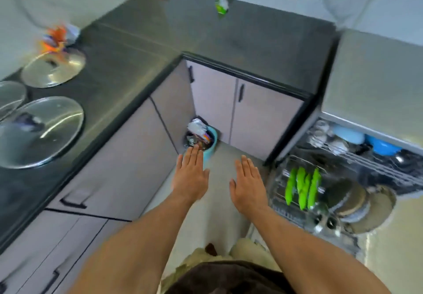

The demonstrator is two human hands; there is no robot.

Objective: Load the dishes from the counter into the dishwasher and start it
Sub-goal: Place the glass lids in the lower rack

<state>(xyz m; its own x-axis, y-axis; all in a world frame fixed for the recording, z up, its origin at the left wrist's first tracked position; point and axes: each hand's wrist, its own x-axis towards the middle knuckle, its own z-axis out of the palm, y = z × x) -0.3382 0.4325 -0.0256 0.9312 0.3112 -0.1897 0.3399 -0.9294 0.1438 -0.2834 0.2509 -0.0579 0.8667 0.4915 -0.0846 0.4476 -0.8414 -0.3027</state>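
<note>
Left hand (191, 174): flat out, fingers straight, holding nothing, centre of the frame above the floor.
Right hand (248, 183): just beside it, palm down, fingers stretched, gripping nothing.
Dishes: round glass lids with metal rims (39, 131) lie at the left edge on the dark grey surface (206, 30).
Open dishwasher (357, 163): right of frame; bright green pieces (302, 188) stand in the wire lower rack (278, 193), blue bowls (384, 148) sit above.
Small teal bin (211, 142): on the floor, past the left fingertips.
</note>
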